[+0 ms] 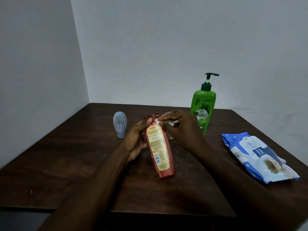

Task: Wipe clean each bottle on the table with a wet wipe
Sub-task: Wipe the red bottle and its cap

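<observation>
A red shampoo bottle with a cream label leans tilted over the middle of the table, cap end away from me. My left hand grips its upper part from the left, thumb on the cap. My right hand pinches a crumpled white wet wipe and presses it against the bottle near the cap. A green pump bottle stands upright behind my right hand. A small pale blue bottle stands on its cap at the left.
A blue and white pack of wet wipes lies on the right part of the dark wooden table. Grey walls meet in a corner behind the table. The table's near edge runs across the bottom.
</observation>
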`<state>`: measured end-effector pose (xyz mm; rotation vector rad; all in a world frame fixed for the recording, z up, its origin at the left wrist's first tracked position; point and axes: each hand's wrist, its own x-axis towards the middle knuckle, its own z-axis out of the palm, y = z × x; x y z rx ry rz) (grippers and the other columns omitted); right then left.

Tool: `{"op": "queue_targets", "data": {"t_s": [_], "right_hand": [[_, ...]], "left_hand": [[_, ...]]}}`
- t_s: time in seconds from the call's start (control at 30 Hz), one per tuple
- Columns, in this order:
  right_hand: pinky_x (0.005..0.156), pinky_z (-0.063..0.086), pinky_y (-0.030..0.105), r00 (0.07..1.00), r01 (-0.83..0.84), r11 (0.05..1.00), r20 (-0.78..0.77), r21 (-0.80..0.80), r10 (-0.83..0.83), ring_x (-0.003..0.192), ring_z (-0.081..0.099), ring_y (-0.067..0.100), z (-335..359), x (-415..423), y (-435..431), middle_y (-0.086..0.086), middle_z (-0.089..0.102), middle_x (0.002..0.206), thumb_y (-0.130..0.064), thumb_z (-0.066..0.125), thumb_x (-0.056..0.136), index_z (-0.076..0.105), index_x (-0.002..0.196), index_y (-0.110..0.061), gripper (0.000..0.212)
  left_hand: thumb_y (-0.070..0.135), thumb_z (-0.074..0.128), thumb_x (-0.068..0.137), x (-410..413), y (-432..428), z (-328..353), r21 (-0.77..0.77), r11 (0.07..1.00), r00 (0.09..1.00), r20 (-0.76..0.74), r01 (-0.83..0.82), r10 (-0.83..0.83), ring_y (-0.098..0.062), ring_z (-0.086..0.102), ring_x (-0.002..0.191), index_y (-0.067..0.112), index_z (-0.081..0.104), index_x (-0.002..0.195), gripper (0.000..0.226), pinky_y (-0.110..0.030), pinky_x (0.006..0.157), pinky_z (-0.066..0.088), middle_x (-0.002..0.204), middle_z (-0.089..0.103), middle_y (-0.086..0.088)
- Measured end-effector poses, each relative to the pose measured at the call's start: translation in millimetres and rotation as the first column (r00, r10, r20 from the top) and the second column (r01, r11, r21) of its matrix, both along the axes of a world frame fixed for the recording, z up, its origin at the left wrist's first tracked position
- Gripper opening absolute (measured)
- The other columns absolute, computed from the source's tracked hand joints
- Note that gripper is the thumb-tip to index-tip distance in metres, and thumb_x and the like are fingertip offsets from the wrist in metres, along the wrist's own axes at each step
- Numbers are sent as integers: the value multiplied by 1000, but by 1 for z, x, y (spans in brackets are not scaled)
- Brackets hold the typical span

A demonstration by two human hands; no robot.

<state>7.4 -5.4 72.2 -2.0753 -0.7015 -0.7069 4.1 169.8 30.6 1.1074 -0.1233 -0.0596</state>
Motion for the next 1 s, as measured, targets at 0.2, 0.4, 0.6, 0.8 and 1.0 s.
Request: {"op": "queue_targets", "data": {"t_s": [0.2,0.4,0.6,0.8,1.0], "right_hand": [[76,55,25,999,3,995,49,-100,2,88,63,2,-3,-3,2,-7,69,97,-23,74,86,78,103,-24,17],[75,49,8,1000,6,998,-1,-65,-6,93,60,-8,-28,-27,-13,-22,62,94,-22,74,86,77,103,-23,17],[75,52,9,993,-29,998,-115,-54,22,97,62,-1,-54,-59,-33,-16,64,101,-24,73,87,76,106,-31,21],[75,55,16,980,-29,996,-196,-90,11,95,63,-5,-74,-84,-50,-25,64,96,-33,74,84,75,100,-44,20],[76,56,18,969,-39,998,-244,-56,24,97,65,-3,-77,-90,-53,-27,62,106,-41,76,81,77,95,-41,14]], "left_hand": [[32,67,78,-2,4,-2,1,1000,1000,21,-11,11,-17,68,82,17,66,105,31,-44,84,54,77,72,2],[30,69,76,0,4,-4,-7,1000,1000,11,-20,20,-22,68,90,17,65,107,34,-48,88,54,82,74,0],[30,70,75,2,4,-5,-9,1000,1000,6,-29,29,-21,68,91,18,65,107,34,-47,88,55,84,73,0],[27,67,85,5,2,-6,-10,999,999,-4,-46,46,-20,68,90,17,64,109,26,-44,86,56,87,71,-1],[24,63,92,4,1,-6,-8,999,999,-8,-46,46,-21,67,91,18,64,109,18,-44,86,56,89,69,-2]]}}
